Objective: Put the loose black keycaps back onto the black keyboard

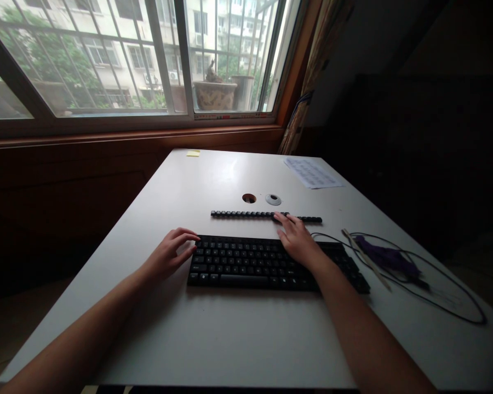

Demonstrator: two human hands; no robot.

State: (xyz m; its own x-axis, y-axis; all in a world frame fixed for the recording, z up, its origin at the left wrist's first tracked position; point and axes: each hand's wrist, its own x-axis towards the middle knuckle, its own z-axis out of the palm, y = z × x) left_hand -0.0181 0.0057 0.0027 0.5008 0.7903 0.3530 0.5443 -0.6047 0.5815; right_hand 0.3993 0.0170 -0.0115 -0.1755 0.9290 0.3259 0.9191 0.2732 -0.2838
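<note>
A black keyboard [246, 262] lies flat on the white table. At its upper left corner is my left hand [170, 251], with thumb and index fingertips against the edge, holding it there. Behind the keyboard runs a long row of small black keycaps [242, 214], roughly parallel to its back edge. My right hand [299, 241] reaches over the keyboard's right part. Its fingers are stretched out and apart, with the fingertips at the keycap row. The hand and forearm hide some of the keys; whether a fingertip presses on a keycap is hard to make out.
A black cable [447, 273] loops on the right, around a purple cloth-like item [386, 260] and a thin light stick [365, 260]. Farther back are a table hole [249, 198], a round grey cover [273, 200], printed paper [314, 173] and a yellow note [193, 154].
</note>
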